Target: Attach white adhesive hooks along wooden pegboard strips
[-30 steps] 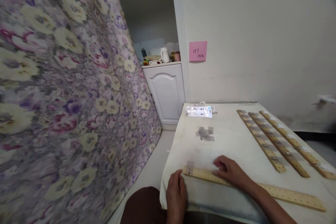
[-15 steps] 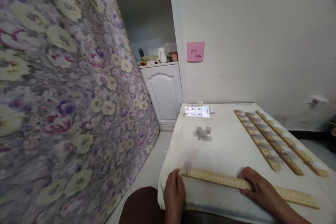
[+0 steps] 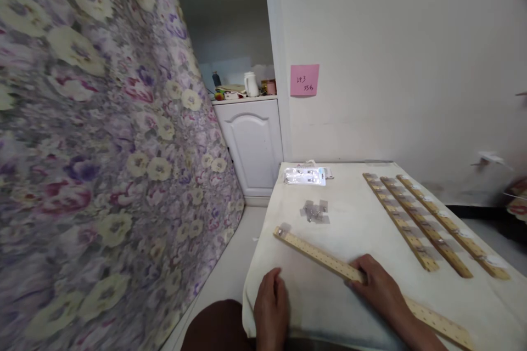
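Note:
A light wooden strip [image 3: 313, 252] dotted with small holes lies slantwise on the white-covered table, its left end pointing away from me. My right hand [image 3: 376, 288] grips it near the middle, thumb and fingers over its edges, hiding part of it. Fixed at the strip's far left end is a small clear piece [image 3: 284, 227], with a metallic bit on it. My left hand [image 3: 272, 307] rests at the near table edge, holding nothing, fingers loosely extended and apart from the strip. Beyond the strip is a small pile of clear, metallic pieces [image 3: 315, 212].
Three more wooden strips [image 3: 401, 222] bearing clear pieces lie along the table's right side. A shiny clear package [image 3: 305, 176] lies at the back left. A floral curtain [image 3: 123, 164] hangs to the left, and a white cabinet [image 3: 253, 145] stands behind.
My right hand has moved left, turning the strip so its left end swings farther away and its right end nearer. My left hand stays low, now farther from the strip's end.

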{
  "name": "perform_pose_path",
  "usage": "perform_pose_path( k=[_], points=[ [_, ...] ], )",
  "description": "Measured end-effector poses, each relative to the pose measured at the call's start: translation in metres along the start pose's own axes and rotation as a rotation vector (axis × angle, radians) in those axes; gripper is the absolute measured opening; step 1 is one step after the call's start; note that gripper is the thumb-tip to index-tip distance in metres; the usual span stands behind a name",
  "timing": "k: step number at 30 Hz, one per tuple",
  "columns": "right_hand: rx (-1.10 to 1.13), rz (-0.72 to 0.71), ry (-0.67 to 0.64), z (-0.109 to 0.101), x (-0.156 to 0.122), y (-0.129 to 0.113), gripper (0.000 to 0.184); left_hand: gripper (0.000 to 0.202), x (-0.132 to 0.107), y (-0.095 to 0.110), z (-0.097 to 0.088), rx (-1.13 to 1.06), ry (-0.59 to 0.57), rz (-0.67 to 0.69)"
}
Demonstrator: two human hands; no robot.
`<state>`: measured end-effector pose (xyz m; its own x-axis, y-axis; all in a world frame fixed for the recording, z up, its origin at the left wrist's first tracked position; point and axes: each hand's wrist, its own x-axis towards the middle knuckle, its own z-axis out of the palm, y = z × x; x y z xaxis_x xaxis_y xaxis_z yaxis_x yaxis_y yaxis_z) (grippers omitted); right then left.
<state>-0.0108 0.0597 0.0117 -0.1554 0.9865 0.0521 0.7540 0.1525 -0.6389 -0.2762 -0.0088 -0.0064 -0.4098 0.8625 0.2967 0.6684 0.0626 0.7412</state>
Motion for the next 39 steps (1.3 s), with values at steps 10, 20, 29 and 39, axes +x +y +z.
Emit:
perform_pose_path(
  k=[10,20,29,39],
  points=[
    [0.001,0.007,0.058,0.02,-0.001,-0.014,0.013,0.031,0.02,0.02,-0.012,0.029,-0.177,0.07],
    [0.26,-0.059,0.026,0.019,0.067,0.004,0.018,0.02,0.078,0.053,-0.006,0.191,-0.531,0.197],
    [0.053,0.143,0.112,0.036,0.154,-0.007,0.028,0.019,0.064,0.036,0.005,0.256,-0.624,0.158],
    [0.146,0.18,0.212,0.043,0.151,-0.003,0.013,0.024,0.067,0.051,0.002,0.278,-0.69,0.185]
  ],
)
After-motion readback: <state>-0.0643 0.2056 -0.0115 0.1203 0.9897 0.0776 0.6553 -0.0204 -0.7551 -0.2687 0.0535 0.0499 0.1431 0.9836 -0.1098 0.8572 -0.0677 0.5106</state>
